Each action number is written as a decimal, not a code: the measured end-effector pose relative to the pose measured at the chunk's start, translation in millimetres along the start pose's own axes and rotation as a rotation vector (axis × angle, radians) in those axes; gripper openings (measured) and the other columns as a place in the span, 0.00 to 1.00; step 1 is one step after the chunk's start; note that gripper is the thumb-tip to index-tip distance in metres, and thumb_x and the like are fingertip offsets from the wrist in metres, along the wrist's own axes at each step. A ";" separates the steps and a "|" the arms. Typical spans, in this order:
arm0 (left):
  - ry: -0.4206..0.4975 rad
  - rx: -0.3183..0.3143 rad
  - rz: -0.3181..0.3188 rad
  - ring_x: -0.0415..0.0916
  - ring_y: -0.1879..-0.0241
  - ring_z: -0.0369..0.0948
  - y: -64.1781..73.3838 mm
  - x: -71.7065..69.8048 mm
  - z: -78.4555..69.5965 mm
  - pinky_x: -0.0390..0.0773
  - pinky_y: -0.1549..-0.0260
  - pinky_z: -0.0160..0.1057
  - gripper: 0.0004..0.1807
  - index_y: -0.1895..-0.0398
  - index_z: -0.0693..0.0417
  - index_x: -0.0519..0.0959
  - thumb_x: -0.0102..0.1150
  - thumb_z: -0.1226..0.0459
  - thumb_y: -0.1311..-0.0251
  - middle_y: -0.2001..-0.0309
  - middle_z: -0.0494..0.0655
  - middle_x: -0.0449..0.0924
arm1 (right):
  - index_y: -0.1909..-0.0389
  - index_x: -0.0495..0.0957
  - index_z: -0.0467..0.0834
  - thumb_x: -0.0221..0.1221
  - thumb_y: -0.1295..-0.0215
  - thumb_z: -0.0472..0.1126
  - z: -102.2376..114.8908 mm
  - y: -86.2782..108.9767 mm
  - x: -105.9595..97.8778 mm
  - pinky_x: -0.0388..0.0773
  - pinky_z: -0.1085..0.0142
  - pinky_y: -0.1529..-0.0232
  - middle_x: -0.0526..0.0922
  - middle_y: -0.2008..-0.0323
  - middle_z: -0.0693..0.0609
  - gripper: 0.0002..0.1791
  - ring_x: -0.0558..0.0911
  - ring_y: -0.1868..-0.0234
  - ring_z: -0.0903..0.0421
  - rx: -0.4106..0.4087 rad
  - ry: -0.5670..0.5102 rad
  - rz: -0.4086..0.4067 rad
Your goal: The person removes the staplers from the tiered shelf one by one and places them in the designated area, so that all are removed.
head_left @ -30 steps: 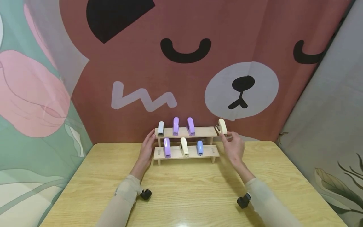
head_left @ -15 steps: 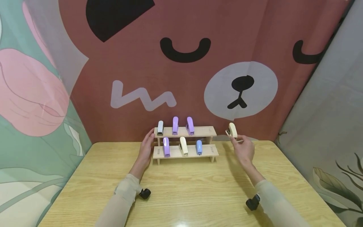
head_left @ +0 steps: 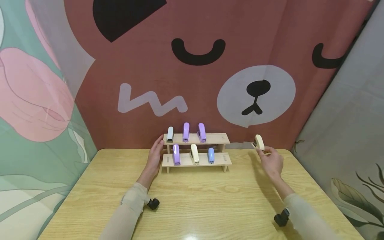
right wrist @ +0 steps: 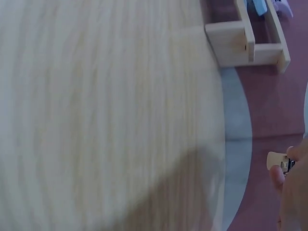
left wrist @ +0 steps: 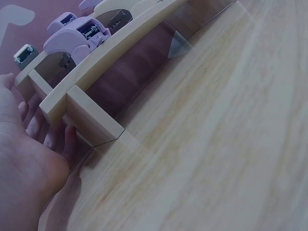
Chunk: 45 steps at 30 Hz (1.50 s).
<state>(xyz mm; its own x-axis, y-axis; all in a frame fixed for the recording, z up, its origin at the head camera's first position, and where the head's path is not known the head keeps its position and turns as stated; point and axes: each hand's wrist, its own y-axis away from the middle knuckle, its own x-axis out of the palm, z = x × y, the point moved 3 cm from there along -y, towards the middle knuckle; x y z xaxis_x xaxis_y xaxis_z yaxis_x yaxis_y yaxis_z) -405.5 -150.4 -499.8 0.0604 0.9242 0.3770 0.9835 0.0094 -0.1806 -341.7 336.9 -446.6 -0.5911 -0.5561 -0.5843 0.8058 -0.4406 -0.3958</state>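
Note:
My right hand (head_left: pixel 272 163) pinches a small cream stapler (head_left: pixel 258 142) between thumb and fingers, off to the right of the rack. In the right wrist view only part of that hand (right wrist: pixel 294 187) shows, with the stapler (right wrist: pixel 276 160) at its fingertips. My left hand (head_left: pixel 154 156) rests against the left end of a two-step wooden rack (head_left: pixel 223 137); its fingers (left wrist: pixel 36 122) lie beside the rack's end pieces. On the upper step stand a pale grey stapler (head_left: pixel 170 134) and two purple ones (head_left: pixel 186 132). The lower step holds purple (head_left: pixel 176 154), cream (head_left: pixel 194 154) and blue (head_left: pixel 211 155) staplers.
The rack stands near the back of a wooden table (head_left: pixel 192 196), whose far edge meets a curtain (head_left: pixel 144 133) printed with a bear. At the right hangs a grey curtain (head_left: pixel 336 133). A black wrist camera (head_left: pixel 282 218) sits on each forearm.
My right hand has carried the cream stapler rightward and slightly lower, away from the upper step's right end. The left hand and the rack have stayed put.

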 end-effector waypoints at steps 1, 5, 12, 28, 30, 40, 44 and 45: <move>-0.001 0.007 -0.004 0.65 0.37 0.62 0.4 0.2 0.6 0.67 0.39 0.51 0.29 0.22 0.45 0.65 0.52 0.51 0.23 0.33 0.55 0.69 | 0.54 0.87 0.39 0.66 0.32 0.52 -3.3 -1.1 -2.3 0.72 0.57 0.72 0.86 0.66 0.41 0.19 0.81 0.71 0.48 0.003 0.011 0.002; 0.000 0.010 -0.012 0.66 0.39 0.61 0.4 1.8 0.6 0.71 0.43 0.47 0.29 0.23 0.44 0.66 0.53 0.50 0.24 0.34 0.54 0.71 | 0.54 0.86 0.38 0.65 0.31 0.53 -16.3 -4.4 -11.9 0.69 0.55 0.70 0.85 0.65 0.41 0.21 0.79 0.68 0.45 0.009 0.062 0.016; -0.021 0.014 -0.024 0.68 0.39 0.57 0.7 3.3 0.0 0.68 0.40 0.50 0.30 0.23 0.43 0.66 0.54 0.49 0.25 0.34 0.52 0.72 | 0.54 0.85 0.34 0.65 0.31 0.51 -41.0 -12.4 -22.7 0.71 0.56 0.68 0.86 0.66 0.41 0.21 0.80 0.70 0.48 0.028 0.079 0.013; -0.059 0.009 -0.025 0.64 0.33 0.47 3.4 1.6 -1.7 0.61 0.33 0.50 0.31 0.24 0.42 0.68 0.56 0.46 0.26 0.30 0.45 0.68 | 0.48 0.83 0.32 0.64 0.30 0.53 -91.2 -27.6 -31.8 0.69 0.62 0.69 0.87 0.75 0.45 0.27 0.81 0.63 0.44 0.166 0.088 0.088; -0.058 0.017 -0.026 0.64 0.32 0.47 2.9 1.7 -2.6 0.60 0.32 0.50 0.31 0.24 0.42 0.68 0.56 0.46 0.27 0.30 0.45 0.68 | 0.47 0.83 0.32 0.64 0.30 0.53 -94.1 -29.7 -33.2 0.69 0.64 0.69 0.87 0.75 0.46 0.27 0.82 0.63 0.44 0.172 0.086 0.094; -0.069 0.026 -0.025 0.61 0.30 0.48 2.6 1.4 -2.8 0.58 0.31 0.52 0.31 0.24 0.44 0.67 0.55 0.47 0.26 0.28 0.47 0.66 | 0.45 0.80 0.30 0.61 0.28 0.52 -106.4 -34.0 -36.1 0.68 0.57 0.62 0.85 0.76 0.48 0.27 0.75 0.53 0.39 0.234 0.101 0.119; -0.065 0.023 -0.028 0.62 0.31 0.48 2.7 1.6 -2.2 0.59 0.32 0.51 0.30 0.24 0.43 0.68 0.55 0.47 0.26 0.29 0.46 0.67 | 0.45 0.80 0.30 0.62 0.29 0.52 -108.6 -31.9 -35.3 0.69 0.46 0.52 0.85 0.62 0.36 0.28 0.72 0.48 0.33 0.216 0.116 0.117; -0.064 0.020 -0.030 0.63 0.31 0.47 2.9 1.6 -2.0 0.59 0.31 0.51 0.30 0.24 0.42 0.68 0.55 0.47 0.26 0.29 0.45 0.67 | 0.46 0.80 0.30 0.62 0.30 0.52 -109.7 -31.5 -34.8 0.68 0.44 0.49 0.84 0.57 0.34 0.28 0.71 0.46 0.32 0.214 0.121 0.116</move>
<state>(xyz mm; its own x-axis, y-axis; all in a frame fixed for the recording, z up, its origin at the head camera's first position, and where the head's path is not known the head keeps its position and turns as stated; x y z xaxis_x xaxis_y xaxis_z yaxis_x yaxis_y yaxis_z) -402.3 -149.6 -497.9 0.0196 0.9461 0.3232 0.9811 0.0440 -0.1884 -342.4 447.4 -491.5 -0.4758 -0.5291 -0.7026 0.8342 -0.5246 -0.1699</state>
